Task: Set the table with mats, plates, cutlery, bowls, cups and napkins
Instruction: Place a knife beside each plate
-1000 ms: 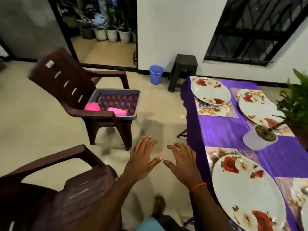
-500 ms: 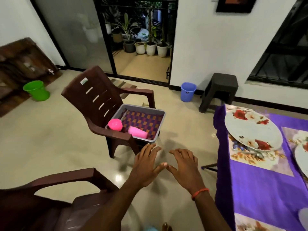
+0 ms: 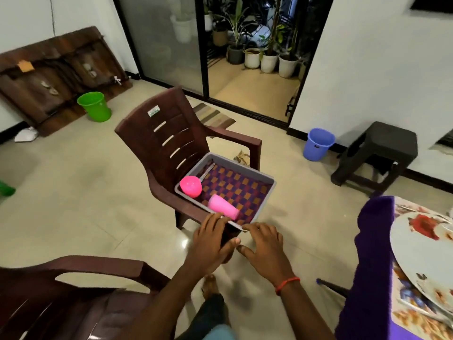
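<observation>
Tiled floor (image 3: 98, 192), chair (image 3: 161, 133) with grey tray (image 3: 268, 192) — left hand (image 3: 210, 244), right hand (image 3: 263, 249) outstretched, fingers spread, empty.

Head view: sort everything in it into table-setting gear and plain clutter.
For the job: grey tray on the chair, holding pink bowl, pink cup and a piece of cutlery; floral plate on the purple-clothed table.

Lying about: green bucket, blue bucket, dark stool, potted plants, wooden board.

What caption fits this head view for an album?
Left hand and right hand at a grey tray on a brown chair; pink bowl and toppled pink cup inside.
</observation>
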